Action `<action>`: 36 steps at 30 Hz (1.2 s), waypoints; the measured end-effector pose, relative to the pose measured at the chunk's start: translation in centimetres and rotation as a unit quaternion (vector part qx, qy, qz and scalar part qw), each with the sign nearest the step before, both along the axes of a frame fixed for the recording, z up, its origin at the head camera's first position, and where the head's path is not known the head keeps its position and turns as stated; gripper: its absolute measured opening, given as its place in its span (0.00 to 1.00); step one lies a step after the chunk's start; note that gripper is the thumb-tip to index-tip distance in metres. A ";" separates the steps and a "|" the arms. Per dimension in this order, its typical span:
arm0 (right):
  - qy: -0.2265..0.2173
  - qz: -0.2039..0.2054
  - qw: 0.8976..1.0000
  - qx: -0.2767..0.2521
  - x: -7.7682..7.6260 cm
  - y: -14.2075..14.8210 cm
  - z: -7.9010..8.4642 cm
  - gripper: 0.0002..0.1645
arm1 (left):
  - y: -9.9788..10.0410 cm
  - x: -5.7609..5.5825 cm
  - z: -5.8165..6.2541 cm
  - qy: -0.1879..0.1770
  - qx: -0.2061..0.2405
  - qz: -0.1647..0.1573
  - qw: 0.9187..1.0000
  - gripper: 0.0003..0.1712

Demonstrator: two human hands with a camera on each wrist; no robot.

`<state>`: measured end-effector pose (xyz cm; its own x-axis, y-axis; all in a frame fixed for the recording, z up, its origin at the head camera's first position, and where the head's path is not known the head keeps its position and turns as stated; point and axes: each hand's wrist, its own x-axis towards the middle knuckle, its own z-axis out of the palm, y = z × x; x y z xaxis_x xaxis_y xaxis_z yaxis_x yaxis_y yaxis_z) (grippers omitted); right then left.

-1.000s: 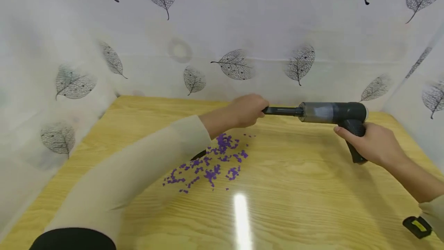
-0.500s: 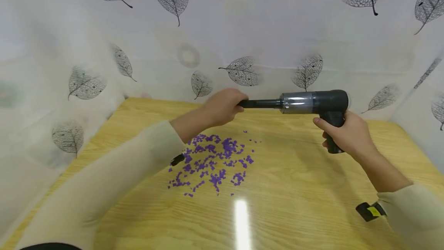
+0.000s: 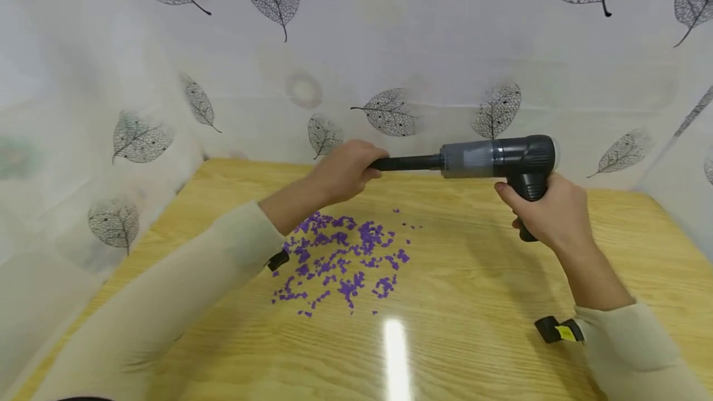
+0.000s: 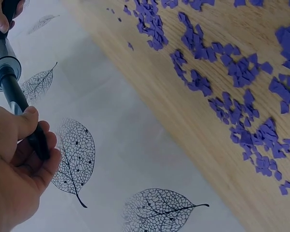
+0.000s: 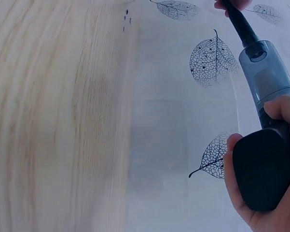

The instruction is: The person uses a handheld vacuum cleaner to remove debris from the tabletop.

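A black handheld vacuum cleaner (image 3: 473,158) with a clear dust cup is held level above the far part of the table. My right hand (image 3: 557,212) grips its pistol handle, thumb along the near side. At the other end, my left hand (image 3: 348,172) pinches the tip of the black nozzle (image 4: 14,94) between thumb and fingers. The left wrist view shows the nozzle end lying across the curled fingers. Below and nearer than the left hand, many purple paper scraps (image 3: 348,286) lie scattered on the wooden table (image 3: 468,339).
A patterned leaf-print cloth (image 3: 423,36) hangs behind the table and down both sides. Black wrist cameras sit at each sleeve, the right one (image 3: 551,330) with a yellow label. A bright light reflection (image 3: 397,357) shows on the near tabletop.
Both hands and the vacuum cleaner have moved left and slightly up in the head view, mostly in the first half second. More of the purple scraps show now. Both grips stay the same.
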<state>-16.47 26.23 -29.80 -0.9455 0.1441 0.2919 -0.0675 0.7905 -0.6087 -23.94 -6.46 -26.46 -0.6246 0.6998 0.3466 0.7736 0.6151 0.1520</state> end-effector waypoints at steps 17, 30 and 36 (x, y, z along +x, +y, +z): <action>-0.001 -0.014 0.998 0.054 -0.5 2.1 -0.2 0.31 | 2.0 -0.9 0.6 -0.020 -0.043 -0.019 0.999 0.17; -0.071 0.011 0.991 0.113 -1.4 5.7 0.7 0.37 | 5.4 -3.8 -1.4 -0.131 -0.060 -0.031 0.989 0.14; -0.055 0.025 0.989 0.134 -2.1 7.0 -0.1 0.36 | 7.4 -4.9 -3.0 -0.162 -0.100 -0.018 0.981 0.12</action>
